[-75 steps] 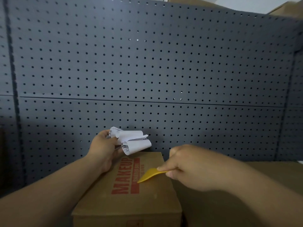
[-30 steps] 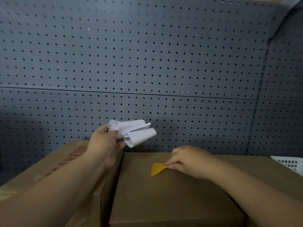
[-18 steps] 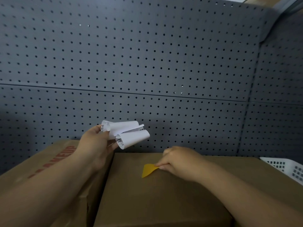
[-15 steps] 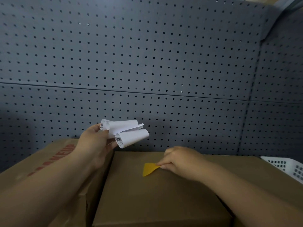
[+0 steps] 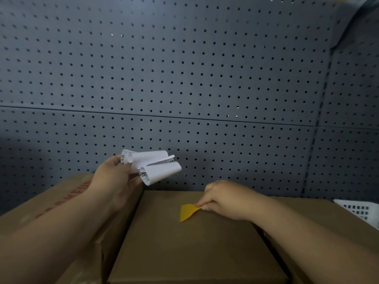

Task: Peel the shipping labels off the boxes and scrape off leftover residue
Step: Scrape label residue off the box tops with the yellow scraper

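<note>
- My left hand (image 5: 114,181) is raised at centre-left of the frame, clear above the boxes, with the forearm running in from the lower left corner.
- Its fingers (image 5: 125,167) are closed on a bunch of curled white labels (image 5: 151,166); the rolls project to the right of the hand, and printed barcode strips show at their ends.
- My right hand (image 5: 227,199) rests low at centre-right, knuckles up, with the forearm entering from the lower right corner.
- Its fingers (image 5: 205,207) pinch the narrow end of a yellow scraper (image 5: 187,212).
- The scraper's wide edge points down and left and lies against the top of the plain brown box (image 5: 184,247) at lower centre.
- The visible top of this box shows bare cardboard; I cannot tell whether residue is present.
- A second box (image 5: 61,199), with red lettering on top, stands just beside the first at lower left, partly hidden by my left forearm.
- A grey pegboard wall (image 5: 184,78) fills the upper frame behind the boxes.
- A white slotted basket (image 5: 359,210) shows at the right edge.
</note>
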Action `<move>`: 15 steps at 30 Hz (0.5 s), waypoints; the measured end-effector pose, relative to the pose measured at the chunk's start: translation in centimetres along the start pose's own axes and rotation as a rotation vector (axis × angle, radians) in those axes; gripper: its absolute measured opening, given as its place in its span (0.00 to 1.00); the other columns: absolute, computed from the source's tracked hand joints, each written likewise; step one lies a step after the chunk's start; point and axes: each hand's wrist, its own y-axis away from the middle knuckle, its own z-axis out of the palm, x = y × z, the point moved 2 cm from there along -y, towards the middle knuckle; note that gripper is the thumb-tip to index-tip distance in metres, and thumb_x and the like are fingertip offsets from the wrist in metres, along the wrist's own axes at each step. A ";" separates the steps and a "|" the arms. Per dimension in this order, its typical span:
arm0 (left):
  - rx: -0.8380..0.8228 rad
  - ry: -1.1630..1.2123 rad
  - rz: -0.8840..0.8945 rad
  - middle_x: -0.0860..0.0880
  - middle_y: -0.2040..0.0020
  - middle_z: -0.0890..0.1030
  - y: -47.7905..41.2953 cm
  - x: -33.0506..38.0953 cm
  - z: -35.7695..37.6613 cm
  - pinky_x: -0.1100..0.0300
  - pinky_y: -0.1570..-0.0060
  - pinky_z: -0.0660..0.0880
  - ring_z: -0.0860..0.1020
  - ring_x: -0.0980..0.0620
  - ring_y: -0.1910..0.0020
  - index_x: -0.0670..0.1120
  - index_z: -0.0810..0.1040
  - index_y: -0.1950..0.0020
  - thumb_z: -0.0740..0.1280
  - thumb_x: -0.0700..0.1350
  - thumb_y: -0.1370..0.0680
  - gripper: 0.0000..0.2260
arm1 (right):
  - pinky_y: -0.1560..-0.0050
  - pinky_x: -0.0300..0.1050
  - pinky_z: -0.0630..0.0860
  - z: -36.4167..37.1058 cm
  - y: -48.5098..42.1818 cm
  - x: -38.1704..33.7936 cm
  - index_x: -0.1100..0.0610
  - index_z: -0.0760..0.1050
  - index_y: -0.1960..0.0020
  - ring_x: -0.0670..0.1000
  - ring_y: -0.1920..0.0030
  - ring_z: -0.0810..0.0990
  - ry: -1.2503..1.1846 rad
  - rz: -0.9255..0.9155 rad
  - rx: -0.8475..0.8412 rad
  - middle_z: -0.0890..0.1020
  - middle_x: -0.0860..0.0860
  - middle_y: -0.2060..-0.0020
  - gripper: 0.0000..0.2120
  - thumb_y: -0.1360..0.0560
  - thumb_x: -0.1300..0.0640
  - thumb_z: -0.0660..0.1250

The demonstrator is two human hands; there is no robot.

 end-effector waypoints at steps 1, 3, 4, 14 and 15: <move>0.004 -0.005 -0.002 0.44 0.49 0.79 -0.1 0.0 0.0 0.55 0.57 0.79 0.80 0.47 0.53 0.42 0.72 0.40 0.58 0.33 0.20 0.11 | 0.45 0.43 0.72 -0.3 0.6 0.4 0.48 0.75 0.36 0.45 0.48 0.73 -0.007 0.003 -0.019 0.77 0.47 0.45 0.15 0.21 0.53 0.60; 0.024 -0.022 -0.001 0.44 0.48 0.78 -0.3 0.0 -0.2 0.56 0.58 0.80 0.80 0.46 0.52 0.42 0.72 0.40 0.58 0.34 0.20 0.10 | 0.46 0.38 0.68 -0.9 2.2 1.4 0.46 0.74 0.35 0.40 0.49 0.69 -0.012 0.015 -0.086 0.75 0.43 0.46 0.15 0.21 0.52 0.60; 0.030 -0.029 0.001 0.44 0.48 0.78 -0.3 -0.1 -0.2 0.56 0.59 0.81 0.80 0.46 0.52 0.42 0.72 0.40 0.58 0.34 0.20 0.10 | 0.46 0.37 0.69 -1.2 2.9 1.8 0.45 0.74 0.36 0.39 0.50 0.70 -0.003 0.019 -0.115 0.74 0.42 0.48 0.15 0.21 0.51 0.60; -0.003 -0.052 -0.024 0.45 0.52 0.78 0.2 -0.2 0.5 0.60 0.63 0.81 0.80 0.48 0.57 0.42 0.72 0.43 0.56 0.34 0.19 0.08 | 0.42 0.41 0.69 -0.2 1.4 -2.1 0.48 0.74 0.34 0.45 0.43 0.71 0.000 -0.110 -0.020 0.76 0.47 0.43 0.16 0.21 0.51 0.59; -0.007 -0.052 -0.028 0.45 0.53 0.78 0.3 -0.2 0.6 0.61 0.66 0.81 0.79 0.49 0.57 0.42 0.72 0.44 0.55 0.33 0.19 0.08 | 0.41 0.41 0.69 -0.2 1.5 -1.9 0.48 0.73 0.34 0.45 0.43 0.71 -0.003 -0.109 -0.030 0.76 0.47 0.43 0.16 0.21 0.51 0.59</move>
